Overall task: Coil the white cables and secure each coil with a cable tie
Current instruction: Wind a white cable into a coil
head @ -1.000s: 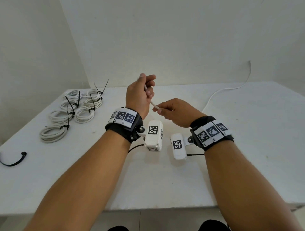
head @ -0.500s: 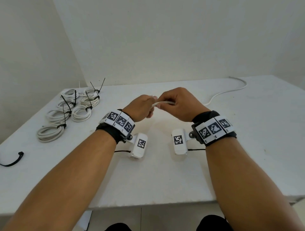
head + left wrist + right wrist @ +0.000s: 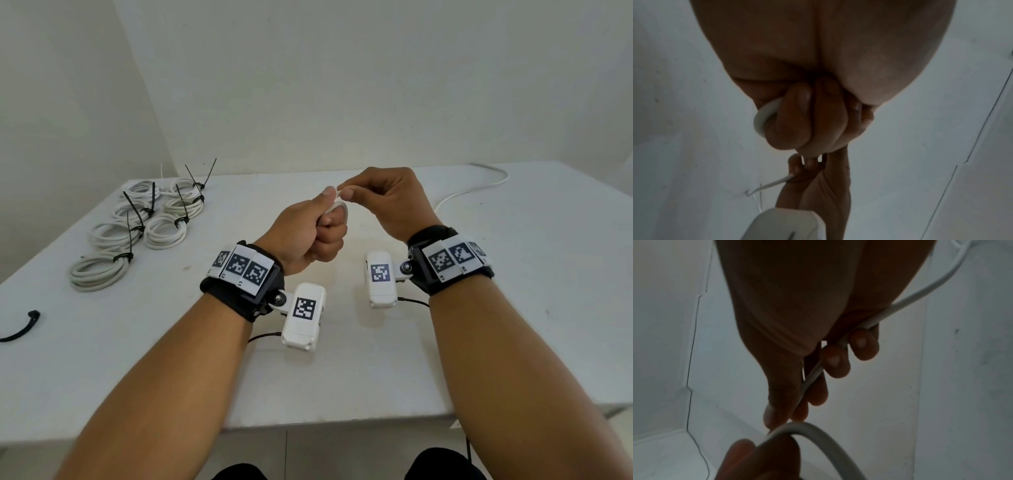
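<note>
**Starting the first loop of a springy cable**

At the bench's far-left corner we are seeing tied coils [image 3: 161, 231]. Our left hand [image 3: 305, 236] is clenching the light, springy white cable [image 3: 339, 207]; our right hand [image 3: 387, 202] is pinching it close beside, feeding slack from the far-right edge.

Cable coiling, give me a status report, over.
Left hand grips first small loop of cable. Right hand pinches cable, feeding it. Finished coils far left, nothing in the way.

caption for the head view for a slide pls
Left hand and right hand start looping a white cable above the table, finished tied coils alongside.
</note>
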A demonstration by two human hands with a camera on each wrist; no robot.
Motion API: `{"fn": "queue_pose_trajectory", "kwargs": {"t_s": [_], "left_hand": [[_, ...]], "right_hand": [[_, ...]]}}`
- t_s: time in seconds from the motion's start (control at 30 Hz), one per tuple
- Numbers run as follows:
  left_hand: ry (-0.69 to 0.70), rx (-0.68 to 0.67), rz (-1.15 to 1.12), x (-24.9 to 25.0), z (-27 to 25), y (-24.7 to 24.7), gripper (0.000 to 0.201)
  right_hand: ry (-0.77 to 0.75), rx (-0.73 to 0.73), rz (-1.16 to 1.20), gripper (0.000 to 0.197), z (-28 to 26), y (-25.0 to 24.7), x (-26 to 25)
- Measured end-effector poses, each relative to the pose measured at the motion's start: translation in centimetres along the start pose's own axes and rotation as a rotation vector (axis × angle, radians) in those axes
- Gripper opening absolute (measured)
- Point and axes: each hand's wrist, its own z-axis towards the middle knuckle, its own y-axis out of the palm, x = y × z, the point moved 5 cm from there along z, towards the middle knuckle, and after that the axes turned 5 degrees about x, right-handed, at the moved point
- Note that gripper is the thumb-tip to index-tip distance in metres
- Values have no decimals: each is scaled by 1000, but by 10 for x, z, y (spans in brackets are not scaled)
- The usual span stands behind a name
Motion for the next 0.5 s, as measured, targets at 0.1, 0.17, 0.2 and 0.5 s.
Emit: {"fn": "queue_pose_trajectory", "kwargs": {"t_s": [0.1,0.17,0.2,0.5], "left_hand": [[39,4,-51,3,-2,2,51],[79,4,-116,8,-4,3,48],[107,-6,-160,11,-5,3,45],[384,201,-319,35,-4,-26,28]], "right_hand": [[63,-53,-2,11,-1,1,6],[101,-83,-37,22,-2,4,10],[122,-102,-72,26,-3,7,11],[257,-428,-259,30,-16,36,13]]}}
